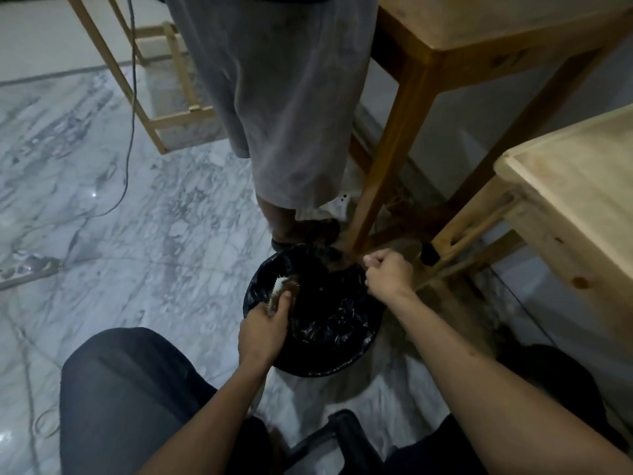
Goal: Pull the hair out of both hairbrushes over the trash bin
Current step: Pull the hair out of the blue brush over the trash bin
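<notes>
A black-lined trash bin point(313, 313) stands on a grey-veined marble floor point(137, 217) beside pale wooden tables point(565, 207). The left hand point(263, 329) grips a bristled hairbrush point(279, 291) over the bin; the right hand point(388, 272) is clenched at its far rim, contents unclear.

Your trash bin point(310, 358) carries a glossy black liner. The hairbrush point(278, 293) shows a pale, whitish head with light bristles. The floor point(137, 207) is white marble veined in grey. Both desks point(568, 186) are pale, unpainted wood. The bystander's shorts point(281, 97) are grey.
</notes>
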Tool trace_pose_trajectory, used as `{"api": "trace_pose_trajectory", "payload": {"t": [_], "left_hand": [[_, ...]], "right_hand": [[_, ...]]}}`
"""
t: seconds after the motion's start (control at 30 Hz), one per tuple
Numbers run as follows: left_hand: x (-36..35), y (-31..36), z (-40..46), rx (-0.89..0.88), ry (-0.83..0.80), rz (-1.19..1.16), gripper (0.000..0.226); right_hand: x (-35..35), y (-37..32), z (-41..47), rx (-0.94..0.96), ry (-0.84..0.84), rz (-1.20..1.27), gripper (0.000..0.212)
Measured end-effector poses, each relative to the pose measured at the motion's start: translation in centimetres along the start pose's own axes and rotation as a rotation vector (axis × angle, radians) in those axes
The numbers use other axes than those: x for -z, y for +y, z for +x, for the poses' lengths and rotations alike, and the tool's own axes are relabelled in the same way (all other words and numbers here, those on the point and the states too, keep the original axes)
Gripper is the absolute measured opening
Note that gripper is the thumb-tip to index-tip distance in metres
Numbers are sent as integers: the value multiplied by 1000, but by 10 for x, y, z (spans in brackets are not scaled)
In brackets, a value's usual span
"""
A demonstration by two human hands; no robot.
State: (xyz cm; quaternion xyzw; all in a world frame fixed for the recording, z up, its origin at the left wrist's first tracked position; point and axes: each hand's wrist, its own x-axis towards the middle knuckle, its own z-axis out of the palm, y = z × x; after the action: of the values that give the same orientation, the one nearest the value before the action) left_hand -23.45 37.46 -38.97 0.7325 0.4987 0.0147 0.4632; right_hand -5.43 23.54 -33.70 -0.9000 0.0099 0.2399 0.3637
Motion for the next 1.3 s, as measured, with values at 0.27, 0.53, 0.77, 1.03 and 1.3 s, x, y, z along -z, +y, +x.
{"api": "trace_pose_trajectory", "payload": {"t": [0.27, 0.53, 0.77, 1.03, 1.3], "left_hand": [[2, 2, -9, -68, -32, -36, 64], [16, 11, -12, -276, -66, 64, 54], [36, 25, -4, -173, 88, -194, 59], [24, 32, -8, -251, 14, -95, 61], [19, 41, -13, -320, -107, -38, 53]], "right_hand": [[-21, 5, -13, 2, -334, -147, 68], [-37, -9, -19, 426, -501, -148, 42], [-28, 11, -2, 91, -201, -72, 18], [-26, 24, -9, 171, -503, -197, 89], [-37, 0, -17, 285, -520, 107, 25]]}}
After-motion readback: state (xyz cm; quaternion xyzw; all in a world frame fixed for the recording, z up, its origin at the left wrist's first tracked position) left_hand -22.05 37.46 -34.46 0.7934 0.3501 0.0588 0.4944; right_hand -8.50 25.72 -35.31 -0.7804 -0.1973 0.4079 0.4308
